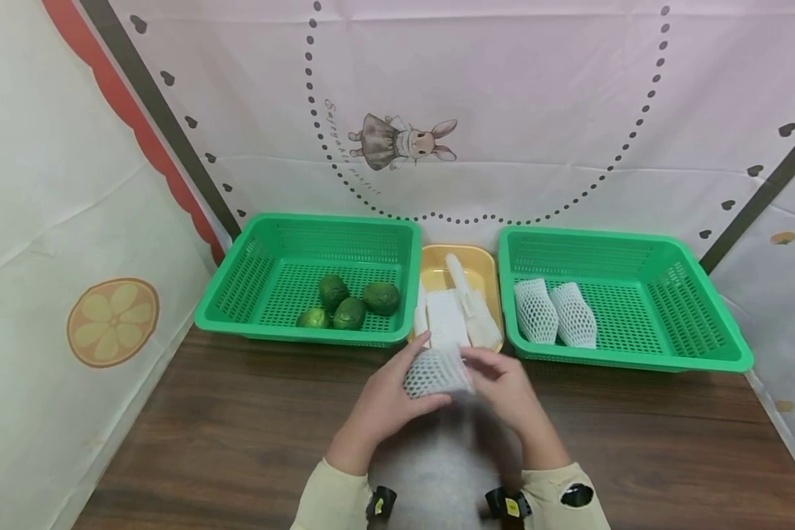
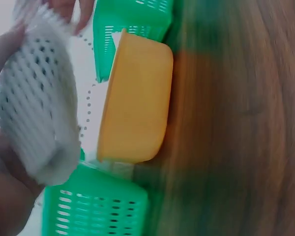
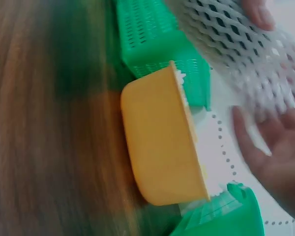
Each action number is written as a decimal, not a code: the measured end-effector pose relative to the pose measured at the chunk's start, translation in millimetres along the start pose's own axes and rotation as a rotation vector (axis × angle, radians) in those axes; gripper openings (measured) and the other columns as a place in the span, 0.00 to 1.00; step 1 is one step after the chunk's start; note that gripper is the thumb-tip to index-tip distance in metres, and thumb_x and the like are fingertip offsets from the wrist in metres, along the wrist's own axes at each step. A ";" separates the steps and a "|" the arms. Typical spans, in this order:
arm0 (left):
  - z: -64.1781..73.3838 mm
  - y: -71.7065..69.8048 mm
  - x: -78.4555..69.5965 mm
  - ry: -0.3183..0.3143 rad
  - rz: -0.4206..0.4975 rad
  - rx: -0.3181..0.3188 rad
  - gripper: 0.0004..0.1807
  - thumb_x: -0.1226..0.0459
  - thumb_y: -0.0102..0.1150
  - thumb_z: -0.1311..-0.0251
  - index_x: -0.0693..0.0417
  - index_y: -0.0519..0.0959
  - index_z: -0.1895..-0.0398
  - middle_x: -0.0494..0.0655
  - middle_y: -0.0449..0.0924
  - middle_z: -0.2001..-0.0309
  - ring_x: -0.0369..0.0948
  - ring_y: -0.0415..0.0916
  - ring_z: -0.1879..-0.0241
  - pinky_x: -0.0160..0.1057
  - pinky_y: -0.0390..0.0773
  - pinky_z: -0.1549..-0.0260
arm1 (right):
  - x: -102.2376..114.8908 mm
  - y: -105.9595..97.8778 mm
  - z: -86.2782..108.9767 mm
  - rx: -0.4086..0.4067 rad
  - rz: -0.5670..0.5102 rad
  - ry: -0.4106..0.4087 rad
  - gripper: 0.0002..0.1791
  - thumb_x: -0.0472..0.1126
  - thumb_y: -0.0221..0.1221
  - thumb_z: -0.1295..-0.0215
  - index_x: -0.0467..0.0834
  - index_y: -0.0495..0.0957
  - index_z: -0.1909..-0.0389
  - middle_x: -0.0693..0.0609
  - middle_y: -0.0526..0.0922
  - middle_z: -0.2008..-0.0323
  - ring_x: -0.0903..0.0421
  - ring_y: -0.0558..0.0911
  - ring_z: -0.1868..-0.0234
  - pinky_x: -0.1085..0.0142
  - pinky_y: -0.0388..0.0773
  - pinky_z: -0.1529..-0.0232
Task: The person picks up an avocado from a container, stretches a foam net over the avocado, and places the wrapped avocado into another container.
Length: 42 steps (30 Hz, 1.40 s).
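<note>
A white foam net sleeve (image 1: 436,373) bulges around something dark that shows through its mesh. My left hand (image 1: 386,401) grips its rounded left end, thumb on the near side and fingers on the far side. At the other end, my right hand (image 1: 506,389) pinches the loose edge of the sleeve. In the right wrist view, the loose end of the net (image 3: 270,93) spreads over the right fingers. Just beyond both hands, a yellow tray (image 1: 486,259) holds several flat white foam nets (image 1: 447,318).
At left, a green basket (image 1: 308,336) holds several avocados (image 1: 349,313). The right green basket (image 1: 636,360) contains two net-wrapped pieces (image 1: 536,311). Both flank the tray on a brown wooden table (image 1: 238,427), with a printed cloth (image 1: 503,88) behind.
</note>
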<state>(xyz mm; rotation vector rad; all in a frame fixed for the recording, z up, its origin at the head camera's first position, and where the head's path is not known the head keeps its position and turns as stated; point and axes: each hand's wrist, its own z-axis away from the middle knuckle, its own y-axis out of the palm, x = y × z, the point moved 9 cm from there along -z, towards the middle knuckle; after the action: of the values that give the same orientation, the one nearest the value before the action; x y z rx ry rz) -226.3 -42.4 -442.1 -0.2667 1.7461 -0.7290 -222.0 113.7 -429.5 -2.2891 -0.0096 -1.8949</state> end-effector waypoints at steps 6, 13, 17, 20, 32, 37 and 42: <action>-2.2 3.9 20.7 -0.146 0.496 -0.066 0.29 0.54 0.47 0.33 0.52 0.57 0.32 0.58 0.69 0.45 0.48 0.70 0.51 0.49 0.70 0.51 | 5.0 -19.0 -0.3 -0.200 -0.119 0.027 0.13 0.34 0.54 0.34 0.30 0.73 0.52 0.36 0.79 0.59 0.55 0.80 0.60 0.61 0.78 0.58; -7.8 12.3 15.6 -0.140 0.628 -0.090 0.27 0.54 0.36 0.28 0.56 0.52 0.32 0.58 0.65 0.42 0.48 0.64 0.45 0.48 0.60 0.43 | -18.2 16.6 -0.4 0.043 -0.018 0.225 0.22 0.38 0.58 0.37 0.37 0.68 0.42 0.40 0.76 0.51 0.49 0.77 0.52 0.57 0.74 0.53; -8.9 19.0 8.5 -0.139 0.679 -0.075 0.28 0.53 0.37 0.29 0.54 0.50 0.30 0.56 0.61 0.38 0.46 0.60 0.41 0.48 0.55 0.39 | -20.3 21.1 -0.5 0.050 -0.009 0.250 0.28 0.39 0.62 0.41 0.41 0.67 0.40 0.42 0.75 0.49 0.48 0.76 0.51 0.57 0.74 0.52; -8.8 20.7 0.3 -0.101 0.724 -0.059 0.29 0.55 0.38 0.29 0.54 0.48 0.29 0.57 0.59 0.35 0.46 0.58 0.37 0.49 0.54 0.38 | -10.0 12.5 -2.2 -0.003 0.014 0.200 0.28 0.36 0.63 0.43 0.39 0.67 0.41 0.41 0.76 0.52 0.51 0.77 0.55 0.62 0.75 0.57; -8.2 -48.3 10.9 0.030 0.210 -0.401 0.15 0.67 0.53 0.36 0.57 0.74 0.46 0.51 0.71 0.44 0.46 0.60 0.39 0.51 0.60 0.41 | 49.4 -108.1 -11.7 -0.308 0.030 0.085 0.27 0.41 0.59 0.38 0.42 0.64 0.39 0.51 0.72 0.49 0.58 0.73 0.49 0.74 0.73 0.55; -8.3 -53.6 19.2 0.048 0.001 -0.344 0.14 0.66 0.54 0.37 0.56 0.77 0.49 0.53 0.74 0.45 0.50 0.61 0.38 0.55 0.52 0.38 | 50.8 -144.8 -14.6 -0.368 0.131 0.079 0.31 0.44 0.58 0.37 0.42 0.60 0.35 0.52 0.69 0.48 0.61 0.72 0.51 0.79 0.72 0.59; -6.8 -50.0 19.6 0.109 -0.071 -0.296 0.13 0.66 0.55 0.39 0.58 0.79 0.51 0.51 0.77 0.48 0.50 0.64 0.40 0.55 0.43 0.36 | 43.2 -167.0 -16.2 -0.397 0.256 0.153 0.34 0.49 0.56 0.36 0.44 0.56 0.32 0.49 0.68 0.43 0.62 0.70 0.50 0.77 0.70 0.57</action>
<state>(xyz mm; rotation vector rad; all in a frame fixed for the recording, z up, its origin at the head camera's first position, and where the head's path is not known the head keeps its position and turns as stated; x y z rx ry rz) -248.2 -89.6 -426.8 -0.5001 1.9566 -0.5416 -248.3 271.7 -363.4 -2.2224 0.7020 -2.0696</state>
